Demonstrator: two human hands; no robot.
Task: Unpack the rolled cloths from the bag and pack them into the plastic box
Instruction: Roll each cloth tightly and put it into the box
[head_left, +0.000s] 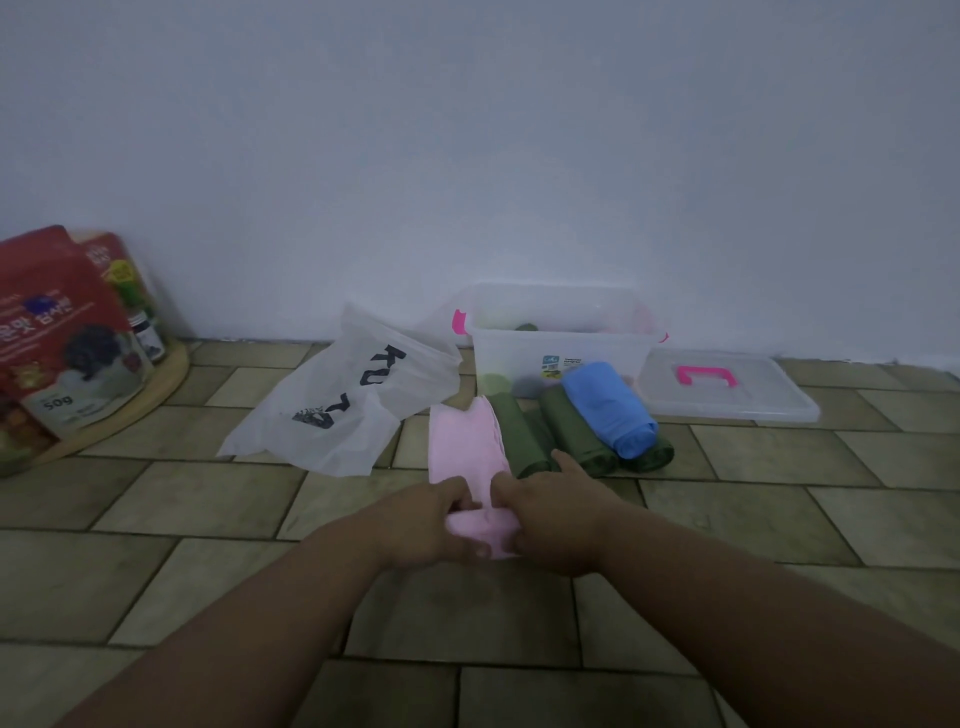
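Observation:
A pink cloth (465, 447) lies stretched on the tiled floor, its near end rolled up. My left hand (431, 525) and my right hand (558, 519) both grip that rolled end. Beside it lie green rolled cloths (569, 426) with a blue rolled cloth (605, 402) resting on top of them. Behind them the clear plastic box (519, 353) stands open by the wall, with a green roll (525, 327) inside. The white bag (343, 405) with black letters lies flat to the left.
The box's clear lid (727, 400) with a pink handle lies on the floor to the right. At far left a red package (57, 332) stands on a round wooden board (156, 384). A pale wall runs along the back.

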